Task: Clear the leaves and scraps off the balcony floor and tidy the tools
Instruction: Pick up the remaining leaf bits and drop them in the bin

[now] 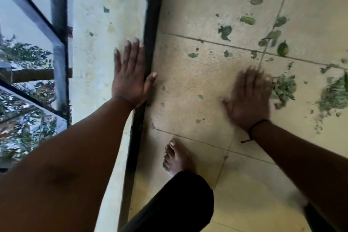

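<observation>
Leaves and scraps, green: two small heaps are recorded on the tiled balcony floor [197, 81], the nearer heap [283, 89] just beyond the fingertips of the right hand [248, 98], the farther heap [334, 96] at the frame's right edge. Loose single leaves [247, 20] are scattered over the tiles above the heaps, along and beside the grout lines; a torn leaf [225, 32] lies apart from them toward the middle, and small flecks are noted nearer the dark strip [150, 24]. Right hand: laid flat over the floor, fingers extended and spread, blurred, nothing gripped; whether the fingertips touch the nearer heap cannot be told. A dark cord bracelet [254, 128] is worn at its wrist. Left hand [130, 75]: pressed flat on the pale ledge [105, 5], fingers straight and together, thumb extended across the dark strip that separates ledge from tiles; nothing is held. A few dark spots and leaf bits are seen on the ledge. Bare foot [177, 157]: planted on the tiles below and between the hands, a black trouser leg [178, 199] above it. Metal railing [58, 43]: set at the ledge's outer side, with foliage visible through it at lower left.
</observation>
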Demonstrator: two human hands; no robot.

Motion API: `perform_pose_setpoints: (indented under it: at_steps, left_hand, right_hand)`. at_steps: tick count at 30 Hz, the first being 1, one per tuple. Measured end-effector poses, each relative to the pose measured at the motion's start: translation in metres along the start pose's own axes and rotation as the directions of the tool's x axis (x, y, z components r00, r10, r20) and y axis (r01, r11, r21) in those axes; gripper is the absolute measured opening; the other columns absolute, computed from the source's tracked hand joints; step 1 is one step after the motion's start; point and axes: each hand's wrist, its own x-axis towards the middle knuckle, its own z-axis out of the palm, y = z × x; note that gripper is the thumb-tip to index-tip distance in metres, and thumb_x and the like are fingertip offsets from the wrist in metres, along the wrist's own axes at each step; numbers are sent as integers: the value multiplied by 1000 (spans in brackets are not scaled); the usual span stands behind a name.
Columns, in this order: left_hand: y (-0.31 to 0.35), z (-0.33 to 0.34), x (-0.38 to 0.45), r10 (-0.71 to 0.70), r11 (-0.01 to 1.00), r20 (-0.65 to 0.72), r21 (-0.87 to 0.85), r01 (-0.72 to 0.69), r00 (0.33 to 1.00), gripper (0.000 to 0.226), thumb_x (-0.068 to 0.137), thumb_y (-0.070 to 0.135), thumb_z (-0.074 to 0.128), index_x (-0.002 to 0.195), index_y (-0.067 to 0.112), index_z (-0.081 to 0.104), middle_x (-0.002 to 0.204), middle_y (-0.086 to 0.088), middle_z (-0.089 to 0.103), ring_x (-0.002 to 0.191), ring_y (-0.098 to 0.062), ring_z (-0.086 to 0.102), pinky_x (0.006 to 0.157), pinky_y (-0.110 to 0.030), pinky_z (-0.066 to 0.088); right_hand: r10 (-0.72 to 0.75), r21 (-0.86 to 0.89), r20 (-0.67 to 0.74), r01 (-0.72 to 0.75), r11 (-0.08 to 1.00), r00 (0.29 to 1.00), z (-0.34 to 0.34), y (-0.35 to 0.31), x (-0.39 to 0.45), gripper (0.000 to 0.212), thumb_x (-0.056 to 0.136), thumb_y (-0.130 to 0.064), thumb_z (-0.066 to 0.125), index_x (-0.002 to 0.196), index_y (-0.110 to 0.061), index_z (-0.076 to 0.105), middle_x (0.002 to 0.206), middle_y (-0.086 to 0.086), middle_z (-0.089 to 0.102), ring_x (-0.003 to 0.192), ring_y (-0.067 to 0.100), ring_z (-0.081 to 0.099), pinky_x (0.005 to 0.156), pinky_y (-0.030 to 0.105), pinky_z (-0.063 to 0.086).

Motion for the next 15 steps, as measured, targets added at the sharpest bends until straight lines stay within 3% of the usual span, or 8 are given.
perform_pose_setpoints:
  at_steps: [2, 3, 4, 6, 8, 10, 13, 15]
  left_hand:
    - [-1, 0, 0, 13, 1000, 7, -20, -13, 1000, 75, 99, 49, 29, 153, -2, 15, 161, -21, 17, 149, -35, 12, 120, -57, 7]
    - [-1, 1, 0, 18, 999, 8, -28, -18, 1000, 75, 99, 49, 29, 153, -1, 14, 161, -19, 16, 149, -33, 11, 120, -56, 7]
    - [-2, 2, 0, 19, 999, 11, -33, -19, 1000, 74, 99, 49, 28, 154, 0, 13, 162, -18, 15, 150, -32, 9, 121, -54, 6]
    - [-1, 1, 0, 21, 999, 13, -40, -20, 1000, 74, 99, 49, 25, 154, 2, 11, 162, -17, 13, 150, -30, 7, 121, -52, 3]
    - [-2, -1, 1, 21, 998, 14, -51, -21, 1000, 74, 99, 49, 26, 154, 1, 12, 162, -17, 14, 150, -30, 7, 121, -50, 1]
    - [-2, 0, 1, 38, 997, 6, -66, -38, 999, 74, 98, 48, 30, 154, 1, 14, 162, -17, 16, 150, -31, 9, 121, -50, 1]
    - [-2, 2, 1, 50, 997, -4, -65, -50, 999, 75, 98, 48, 32, 153, 1, 15, 161, -17, 17, 150, -31, 10, 121, -51, 2]
    - [-2, 2, 1, 44, 998, -1, -55, -44, 999, 76, 98, 50, 31, 154, 2, 15, 162, -17, 16, 150, -31, 10, 121, -52, 4]
  right_hand:
    - [-231, 44, -23, 232, 972, 973, 2, -47, -7, 85, 83, -50, 57, 143, 5, 31, 147, 29, 35, 135, 47, 31, 113, 52, 15]
    - [-381, 55, -34, 382, 922, 924, 5, -76, -13, 83, 81, -47, 64, 142, 3, 36, 147, 26, 39, 134, 45, 35, 113, 50, 16]
    - [-515, 47, -32, 516, 855, 856, 8, -106, -17, 79, 82, -45, 63, 142, 1, 39, 149, 21, 40, 136, 40, 36, 114, 47, 15]
    - [-672, -20, 0, 672, 740, 740, 15, -153, -20, 67, 91, -44, 44, 145, -5, 39, 154, 13, 34, 143, 32, 29, 119, 44, 8]
    - [-671, -74, 97, 677, 732, 736, 23, -180, -12, 64, 93, -46, 29, 143, -9, 44, 153, 11, 36, 144, 29, 28, 121, 43, -1]
    - [-633, -108, 153, 650, 753, 759, 29, -182, 1, 67, 92, -52, 30, 142, -11, 48, 151, 11, 39, 145, 31, 27, 120, 44, -6]
    - [-591, -68, 32, 592, 803, 806, 31, -153, 25, 75, 93, -58, 37, 147, -6, 37, 153, 15, 36, 144, 38, 23, 120, 45, 1]
    - [-432, -18, -62, 432, 902, 900, 22, -123, 43, 80, 94, -59, 37, 151, -4, 26, 157, 17, 26, 144, 41, 19, 119, 46, -3]
